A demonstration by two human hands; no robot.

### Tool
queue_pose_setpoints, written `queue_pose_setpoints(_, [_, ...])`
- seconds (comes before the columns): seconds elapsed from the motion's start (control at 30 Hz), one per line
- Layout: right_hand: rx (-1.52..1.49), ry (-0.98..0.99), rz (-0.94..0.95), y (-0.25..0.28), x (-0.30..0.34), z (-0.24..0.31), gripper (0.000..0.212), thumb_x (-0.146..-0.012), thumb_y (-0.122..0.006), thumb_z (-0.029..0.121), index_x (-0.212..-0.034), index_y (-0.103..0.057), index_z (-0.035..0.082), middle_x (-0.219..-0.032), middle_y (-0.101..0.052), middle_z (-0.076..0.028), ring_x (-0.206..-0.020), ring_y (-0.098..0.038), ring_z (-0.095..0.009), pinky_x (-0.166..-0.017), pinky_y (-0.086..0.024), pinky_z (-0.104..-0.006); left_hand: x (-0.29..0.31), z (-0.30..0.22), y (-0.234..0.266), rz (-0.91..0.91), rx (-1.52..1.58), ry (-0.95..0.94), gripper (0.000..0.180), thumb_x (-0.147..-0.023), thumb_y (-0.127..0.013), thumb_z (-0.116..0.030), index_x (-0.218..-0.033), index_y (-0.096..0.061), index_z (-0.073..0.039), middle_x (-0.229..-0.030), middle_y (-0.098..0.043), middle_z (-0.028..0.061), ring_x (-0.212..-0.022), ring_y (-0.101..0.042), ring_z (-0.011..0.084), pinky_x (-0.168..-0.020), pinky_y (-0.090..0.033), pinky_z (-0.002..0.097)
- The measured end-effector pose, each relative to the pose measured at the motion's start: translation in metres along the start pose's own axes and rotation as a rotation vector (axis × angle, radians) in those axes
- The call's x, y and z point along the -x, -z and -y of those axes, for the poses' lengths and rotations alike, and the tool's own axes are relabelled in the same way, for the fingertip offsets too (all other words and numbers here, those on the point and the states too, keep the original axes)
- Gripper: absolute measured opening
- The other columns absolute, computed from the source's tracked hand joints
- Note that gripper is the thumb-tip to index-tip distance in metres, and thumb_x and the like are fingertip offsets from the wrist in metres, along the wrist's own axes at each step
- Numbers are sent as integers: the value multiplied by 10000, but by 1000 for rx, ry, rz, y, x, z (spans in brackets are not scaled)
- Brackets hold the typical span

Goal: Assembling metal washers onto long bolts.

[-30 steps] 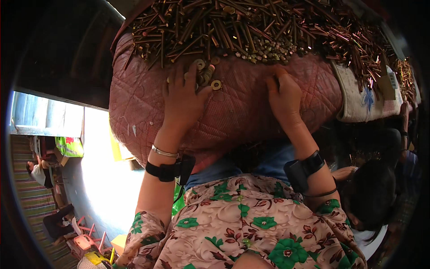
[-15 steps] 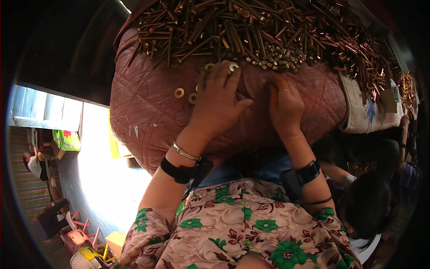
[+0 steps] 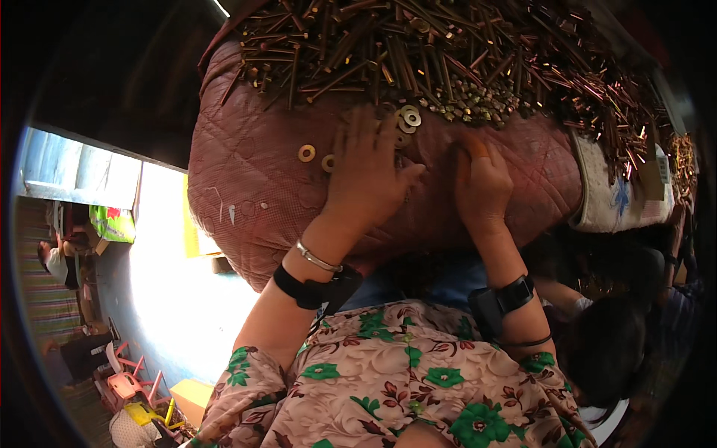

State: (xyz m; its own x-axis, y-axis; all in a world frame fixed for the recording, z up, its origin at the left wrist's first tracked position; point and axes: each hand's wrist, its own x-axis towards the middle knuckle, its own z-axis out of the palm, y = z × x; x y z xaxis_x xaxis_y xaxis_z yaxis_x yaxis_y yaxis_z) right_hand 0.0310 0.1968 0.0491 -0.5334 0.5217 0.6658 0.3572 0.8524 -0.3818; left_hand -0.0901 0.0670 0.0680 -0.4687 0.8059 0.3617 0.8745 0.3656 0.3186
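My left hand [image 3: 364, 173] lies palm down with its fingers stretched out over the reddish quilted cloth [image 3: 261, 134], slightly blurred. Several flat brass-coloured washers [image 3: 409, 117] lie beside its fingertips, some partly covered by the fingers. Left of that hand are two more, a loose washer [image 3: 307, 153] and one [image 3: 328, 163] touching the hand's edge. My right hand [image 3: 485, 187] rests on the cloth farther right, its fingers curled inward; an orange patch shows near a fingertip. Whatever it holds, if anything, is hidden.
A heap of long bolts [image 3: 336, 56] covers the far side of the cloth. Small hex nuts [image 3: 478, 101] are piled at its near edge. A pale folded cloth [image 3: 616, 187] lies at the right, near another person's dark-haired head [image 3: 609, 340]. Pink chairs [image 3: 127, 381] stand lower left.
My left hand has shifted slightly over the washers, and more of them now show to the right of its fingertips. The right hand keeps its curled pose. The whole view has shifted slightly.
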Motion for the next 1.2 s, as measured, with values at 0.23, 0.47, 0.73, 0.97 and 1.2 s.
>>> queue_pose_setpoints(0.23, [-1, -25, 42, 3, 4, -3, 151, -802, -558, 55, -942, -617, 52, -795, -588, -97, -719, -588, -295, -630, -487, -366, -19, 25, 16, -72, 210, 40, 507, -796, -602, -222, -1204, -426, 22, -1220, -441, 243, -1110, -439, 399, -936, -347, 491])
queue_pose_setpoints(0.47, [-2, -23, 16, 1, 2, -4, 157, -781, -568, 35, -931, -613, 52, -793, -587, -97, -719, -588, -290, -623, -482, -359, -54, 77, 12, -169, -315, 116, 310, -782, -596, -156, -1046, -500, -26, -1021, -511, 166, -969, -522, 344, -804, -427, 469])
queue_pose_setpoints(0.73, [-208, -61, 77, 5, -8, 5, 153, -794, -568, 79, -942, -587, 50, -875, -602, -145, -825, -581, -344, -707, -470, -404, -45, 82, 17, -101, -169, 163, 196, -781, -598, -144, -949, -549, -56, -939, -539, 156, -916, -536, 353, -775, -441, 449])
queue_pose_setpoints(0.97, [-431, -31, 265, -21, -36, 13, 213, -807, -544, 72, -1018, -562, 44, -948, -567, -161, -903, -561, -362, -754, -462, -427, -17, 30, 44, -193, 205, 177, 202, -837, -502, -113, -1005, -557, -15, -861, -569, 167, -827, -563, 309, -733, -434, 397])
queue_pose_setpoints(1.2, [-286, -43, 446, -24, -45, 17, 329, -765, -569, 21, -1092, -551, 56, -992, -540, -168, -909, -552, -379, -761, -464, -433, 15, 22, 40, 54, 931, 565, 172, -885, -471, -118, -995, -534, -3, -643, -505, 16, -557, -452, 66, -498, -364, 231])
